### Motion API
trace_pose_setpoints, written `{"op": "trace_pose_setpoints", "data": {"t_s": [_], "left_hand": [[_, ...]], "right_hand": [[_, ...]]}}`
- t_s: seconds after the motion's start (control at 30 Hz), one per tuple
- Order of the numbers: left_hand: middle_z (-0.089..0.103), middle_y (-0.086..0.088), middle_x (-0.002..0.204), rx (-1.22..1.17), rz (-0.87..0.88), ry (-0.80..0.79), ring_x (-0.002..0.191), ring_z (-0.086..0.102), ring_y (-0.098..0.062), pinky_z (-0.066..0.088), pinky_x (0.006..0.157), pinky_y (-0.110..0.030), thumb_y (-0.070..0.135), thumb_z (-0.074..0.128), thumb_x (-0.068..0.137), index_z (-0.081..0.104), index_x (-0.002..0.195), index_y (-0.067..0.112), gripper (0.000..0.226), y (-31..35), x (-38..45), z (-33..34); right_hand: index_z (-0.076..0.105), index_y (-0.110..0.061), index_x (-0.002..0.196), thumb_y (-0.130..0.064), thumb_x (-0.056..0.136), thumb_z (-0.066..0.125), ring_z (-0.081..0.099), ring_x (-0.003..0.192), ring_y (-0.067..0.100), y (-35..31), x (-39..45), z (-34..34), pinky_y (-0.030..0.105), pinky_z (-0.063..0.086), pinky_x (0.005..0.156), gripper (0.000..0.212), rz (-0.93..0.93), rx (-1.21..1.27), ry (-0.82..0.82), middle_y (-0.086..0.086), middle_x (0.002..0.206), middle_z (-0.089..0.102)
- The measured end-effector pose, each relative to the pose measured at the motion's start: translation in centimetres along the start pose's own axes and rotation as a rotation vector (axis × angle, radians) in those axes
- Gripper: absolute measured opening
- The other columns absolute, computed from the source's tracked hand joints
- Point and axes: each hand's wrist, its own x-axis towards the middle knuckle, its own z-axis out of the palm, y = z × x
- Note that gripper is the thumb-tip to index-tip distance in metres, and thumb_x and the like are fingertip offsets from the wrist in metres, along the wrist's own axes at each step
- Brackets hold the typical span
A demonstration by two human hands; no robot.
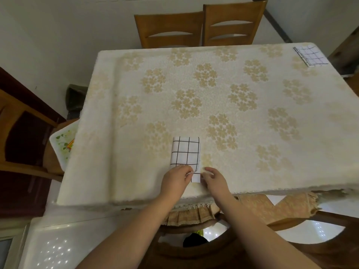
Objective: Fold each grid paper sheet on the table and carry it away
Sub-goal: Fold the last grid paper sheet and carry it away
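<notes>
Near table (120, 105) edge, L hand (175, 179) & R hand (211, 178) pinch sheet's (185, 152) near end, rest lying flat beyond grip; uneven lift w/ either hand could skew fold; 2nd sheet (310, 56) far right corner

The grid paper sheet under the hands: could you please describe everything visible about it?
The grid paper sheet is white with bold black grid lines, looks like thin paper, and lies flat near the table's near edge on a floral tablecloth. It appears already folded into a narrow rectangle. The left hand pinches its near end; the right hand touches its near right corner.
</notes>
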Motion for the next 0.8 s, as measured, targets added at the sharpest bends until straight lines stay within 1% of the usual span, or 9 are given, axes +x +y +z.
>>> {"op": "trace_pose_setpoints", "data": {"t_s": [0.17,0.23,0.3,0.47,0.53,0.6,0.67,0.73,0.8], "left_hand": [[0.067,0.010,0.091,-0.005,-0.005,-0.099,0.086,0.062,-0.010,0.050,0.070,-0.027,0.028,0.064,0.088,0.066,0.094,0.025,0.007,-0.1,0.3,2.0],[0.066,0.011,0.100,-0.049,0.001,-0.153,0.093,0.060,-0.006,0.048,0.076,-0.023,0.037,0.067,0.086,0.066,0.102,0.024,0.020,-0.4,0.2,2.5],[0.064,0.010,0.110,-0.084,0.015,-0.175,0.099,0.058,-0.004,0.045,0.080,-0.020,0.043,0.063,0.089,0.064,0.113,0.024,0.031,-0.7,0.2,2.7],[0.055,0.001,0.127,-0.049,-0.071,0.075,0.118,0.050,-0.015,0.040,0.099,-0.026,0.024,0.053,0.097,0.058,0.126,0.018,0.030,-2.8,0.3,1.6],[0.044,-0.001,0.145,0.012,-0.167,0.065,0.134,0.039,-0.019,0.032,0.112,-0.032,0.025,0.050,0.099,0.047,0.140,0.017,0.043,-3.9,0.4,1.2],[0.023,-0.001,0.159,0.117,-0.188,-0.043,0.146,0.021,-0.019,0.018,0.118,-0.032,0.035,0.044,0.101,0.026,0.152,0.016,0.057,-4.8,0.2,1.2],[0.001,0.000,0.163,0.237,-0.140,-0.161,0.149,0.002,-0.016,0.006,0.120,-0.032,0.046,0.032,0.101,0.005,0.155,0.017,0.066,-5.4,0.0,1.6],[-0.015,0.003,0.160,0.307,-0.109,-0.228,0.148,-0.011,-0.013,-0.004,0.120,-0.032,0.051,0.022,0.100,-0.010,0.153,0.021,0.068,-5.6,-0.2,2.0],[-0.022,0.005,0.157,0.340,-0.094,-0.248,0.147,-0.017,-0.012,-0.008,0.118,-0.032,0.052,0.019,0.100,-0.019,0.148,0.025,0.067,-5.7,-0.5,2.2]], "right_hand": [[0.060,-0.014,0.121,-0.028,0.096,0.053,0.068,0.084,0.014,-0.2,0.5,-0.6,0.030,0.055,0.075,0.029,0.025,0.045,-0.006,-0.001,0.090,0.072],[0.061,-0.014,0.121,-0.028,0.095,0.054,0.069,0.082,0.017,-0.4,0.9,-0.7,0.033,0.056,0.075,0.030,0.024,-0.001,-0.017,-0.001,0.089,0.072],[0.061,-0.016,0.120,-0.028,0.094,0.055,0.068,0.077,0.014,-0.5,1.3,-0.9,0.027,0.054,0.068,0.029,0.009,-0.045,-0.025,-0.004,0.084,0.072],[0.061,-0.018,0.123,-0.027,0.097,0.053,0.061,0.067,0.007,-0.6,2.1,-1.1,0.018,0.046,0.057,0.029,-0.083,-0.210,0.046,-0.011,0.078,0.065],[0.059,-0.017,0.128,-0.026,0.098,0.049,0.057,0.066,0.005,-0.8,2.5,-0.9,0.014,0.042,0.057,0.033,-0.133,-0.259,0.076,-0.009,0.079,0.062],[0.055,-0.015,0.134,-0.027,0.100,0.046,0.055,0.067,0.003,-1.1,3.1,-0.6,0.011,0.039,0.057,0.037,-0.149,-0.264,0.085,-0.003,0.087,0.066],[0.051,-0.014,0.138,-0.027,0.100,0.045,0.057,0.076,0.003,-1.7,3.6,-0.3,0.009,0.040,0.067,0.040,-0.159,-0.250,0.080,0.004,0.110,0.069],[0.049,-0.012,0.139,-0.026,0.101,0.045,0.061,0.104,0.015,-2.3,4.1,0.0,0.017,0.040,0.086,0.041,-0.172,-0.215,0.055,0.007,0.130,0.061],[0.048,-0.011,0.139,-0.025,0.101,0.045,0.055,0.121,0.022,-2.8,4.6,0.2,0.022,0.038,0.091,0.041,-0.175,-0.197,0.023,0.008,0.136,0.058]]}}
